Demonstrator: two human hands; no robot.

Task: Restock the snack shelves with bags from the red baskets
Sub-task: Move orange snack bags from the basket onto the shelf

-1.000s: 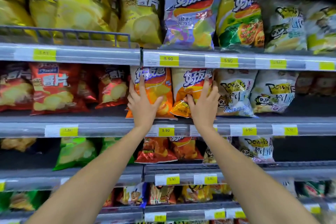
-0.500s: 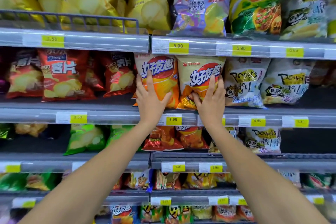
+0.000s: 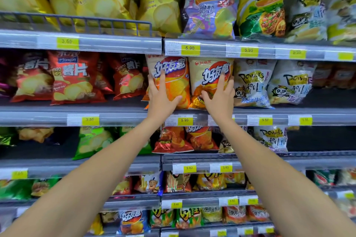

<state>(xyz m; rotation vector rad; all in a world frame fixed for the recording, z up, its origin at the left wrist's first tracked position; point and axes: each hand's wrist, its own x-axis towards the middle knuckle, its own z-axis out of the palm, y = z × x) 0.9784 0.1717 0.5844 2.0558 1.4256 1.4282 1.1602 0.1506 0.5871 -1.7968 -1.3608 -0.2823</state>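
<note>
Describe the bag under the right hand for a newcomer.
Second visible shelf down, red chip bags at its left. Mid-shelf, two logo-matched bags stand side by side. It is the right bag, beside the white panda bags, cream-fronted where its twin is mostly orange.

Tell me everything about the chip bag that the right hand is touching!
The bag is puffy and shiny, like foil. It is cream on top and orange below, with pictured chips and a red oval logo with blue-edged white characters. It stands upright on the second visible shelf from the top, squeezed between a similar orange bag and a white panda bag. The right hand lies flat on its front, fingers spread.
</note>
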